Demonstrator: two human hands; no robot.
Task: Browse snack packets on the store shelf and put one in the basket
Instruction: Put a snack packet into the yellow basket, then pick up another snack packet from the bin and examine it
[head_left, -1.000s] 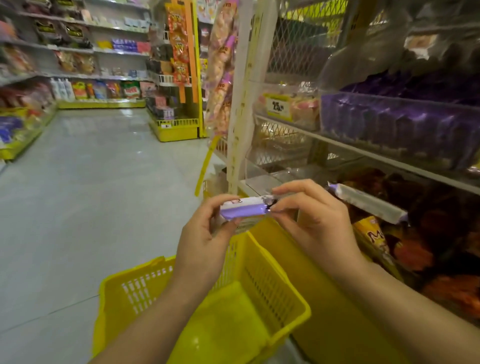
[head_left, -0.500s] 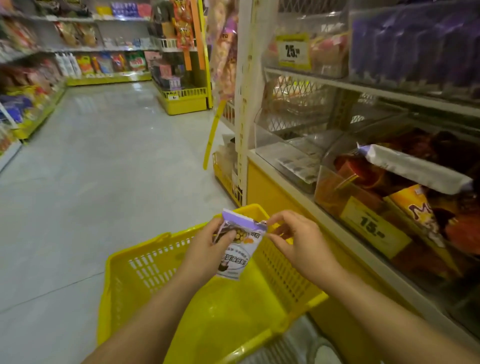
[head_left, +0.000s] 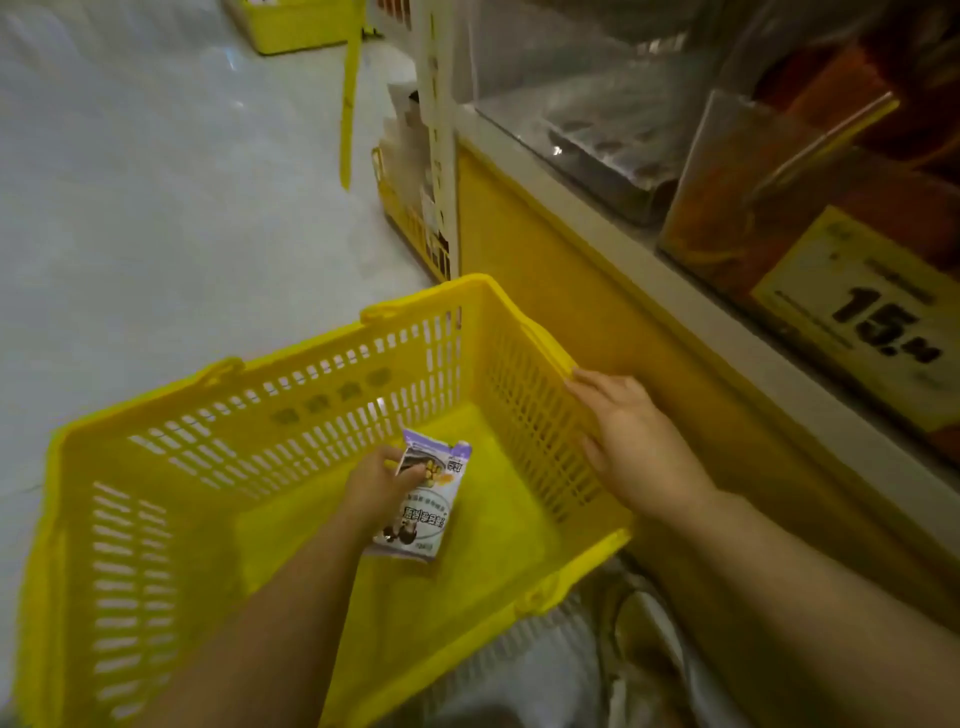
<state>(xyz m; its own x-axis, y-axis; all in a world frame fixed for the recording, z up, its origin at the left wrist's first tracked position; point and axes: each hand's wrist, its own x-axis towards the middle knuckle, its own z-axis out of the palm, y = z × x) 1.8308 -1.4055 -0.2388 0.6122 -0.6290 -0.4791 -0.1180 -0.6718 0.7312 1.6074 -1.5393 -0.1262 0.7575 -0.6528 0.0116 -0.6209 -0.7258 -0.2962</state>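
Low inside the basket (head_left: 291, 358), left hand (head_left: 379, 491) pinches the lowered packet (head_left: 434, 512); right hand (head_left: 636, 447), having let go, rests flat-fingered at three o'clock. Nearly placed.

The basket (head_left: 260, 405) is right in front of me, with the floor (head_left: 156, 182) to its left and beyond it. The shelf (head_left: 597, 218) runs along its right side, close to the basket's right wall. My left hand (head_left: 374, 493) is down inside the basket, holding 1 snack packet (head_left: 434, 499) low over the bottom, near the middle. My right hand (head_left: 634, 447) rests on the rim of the right wall, between the basket and the shelf. A price tag (head_left: 872, 322) reading 15 sits on the shelf front, to the right of my right hand and further back. A 2nd basket (head_left: 291, 26) stands far behind on the floor.
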